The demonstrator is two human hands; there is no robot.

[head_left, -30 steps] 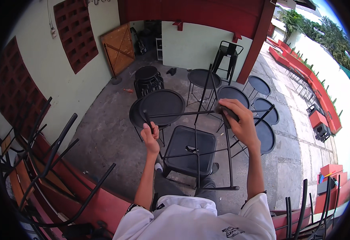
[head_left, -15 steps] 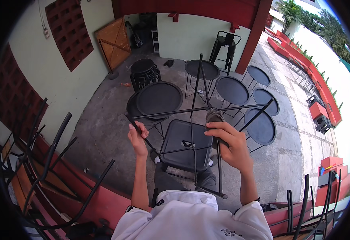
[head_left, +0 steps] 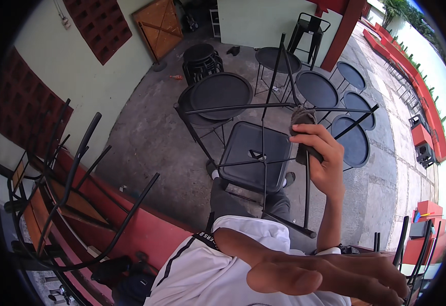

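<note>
Two hands in view; one at work.

Black tubular stand (head_left: 307,196), probably a table base: over the square stool (head_left: 246,150), its crossed tubes reaching past the stool on both sides. Whether it bears on the seat or on the lap, cannot tell.

Dark grey cloth (head_left: 304,116): against the stand near the tube crossing, by the stool's far right corner.

Right hand (head_left: 325,153): right of the stool, fingers closed round the cloth.

Left hand (head_left: 335,273): on the near side of the stool, in front of the white shirt (head_left: 200,273), off the stand; fingers loosely spread, nothing seen in them.

Judgement: step in hand reads as wiping the stand around its joint. Next move calls for the left hand back on a tube as a brace, so the cloth can press along the metal without the stand swinging.

Surroundings: two overlapping round tray tables (head_left: 220,96) beyond the stool, to its left; stacked stools (head_left: 199,52) farther beyond it; more round tables (head_left: 316,88) beyond it, to the right; upended chairs (head_left: 77,206), apparently, well left of it.
</note>
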